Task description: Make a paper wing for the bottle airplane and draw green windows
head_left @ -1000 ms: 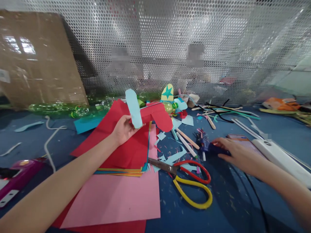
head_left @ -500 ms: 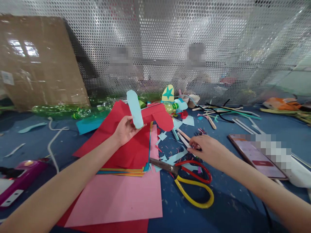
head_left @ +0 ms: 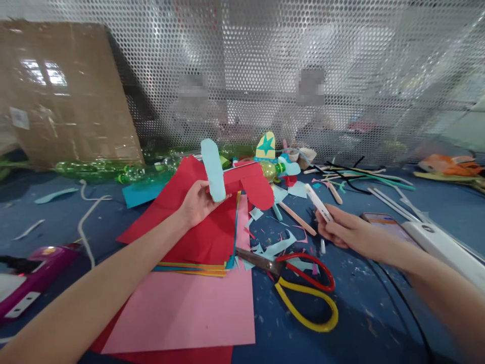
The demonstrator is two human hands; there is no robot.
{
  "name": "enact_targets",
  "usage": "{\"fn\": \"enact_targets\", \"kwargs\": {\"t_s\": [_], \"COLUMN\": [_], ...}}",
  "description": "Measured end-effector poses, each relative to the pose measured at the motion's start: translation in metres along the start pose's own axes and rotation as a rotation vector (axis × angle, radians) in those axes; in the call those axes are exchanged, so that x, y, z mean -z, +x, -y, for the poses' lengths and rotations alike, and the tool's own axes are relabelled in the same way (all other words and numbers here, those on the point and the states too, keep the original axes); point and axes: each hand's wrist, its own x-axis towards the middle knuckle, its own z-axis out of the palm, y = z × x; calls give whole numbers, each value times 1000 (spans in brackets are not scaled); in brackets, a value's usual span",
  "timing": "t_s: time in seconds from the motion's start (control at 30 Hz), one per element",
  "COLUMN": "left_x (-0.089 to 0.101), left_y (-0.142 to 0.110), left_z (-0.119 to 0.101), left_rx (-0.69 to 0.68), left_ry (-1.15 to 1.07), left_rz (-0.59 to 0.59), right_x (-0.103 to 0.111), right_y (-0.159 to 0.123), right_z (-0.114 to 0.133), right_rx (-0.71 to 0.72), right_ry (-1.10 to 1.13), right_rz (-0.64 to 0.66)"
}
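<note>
My left hand (head_left: 197,205) is closed around a paper airplane (head_left: 259,186), holding it above a stack of red paper (head_left: 178,222). The airplane has a light-blue rounded strip at one end and a red body with a rounded red flap. A slim white pen-like stick (head_left: 315,199) with small dark print is gripped in my right hand (head_left: 341,227), tilted over the table; its exact kind is unclear. Scissors (head_left: 275,265) with one red and one yellow handle lie between the hands, their blades at the paper stack's edge.
Pink paper (head_left: 182,308) lies in front. Blue scraps (head_left: 280,246) and a wooden stick (head_left: 297,217) are beside the scissors. Green bottles (head_left: 91,171) lie behind, a purple power strip (head_left: 41,273) at left, and a phone (head_left: 386,225) and black cable (head_left: 409,313) at right.
My right hand has lifted the white pen-like stick from among the scraps and moved right with it. My left hand keeps holding the airplane in nearly the same place.
</note>
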Motion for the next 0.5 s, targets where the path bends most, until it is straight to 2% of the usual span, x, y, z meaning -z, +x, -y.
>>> {"fn": "enact_targets", "kwargs": {"t_s": [0.1, 0.2, 0.27, 0.43, 0.5], "left_x": [0, 1, 2, 6, 7], "left_y": [0, 0, 0, 1, 1], "left_z": [0, -1, 0, 1, 2], "left_rx": [-1, -8, -12, -19, -16], "left_ry": [2, 7, 17, 62, 85], "left_rz": [6, 16, 28, 73, 98], "right_x": [0, -6, -11, -23, -26], "right_y": [-3, -4, -6, -12, -14], "right_z": [5, 9, 11, 16, 17], "right_rx": [8, 52, 98, 130, 178], "right_ry": [190, 274, 262, 167, 67], "right_rz": [136, 167, 138, -81, -125]}}
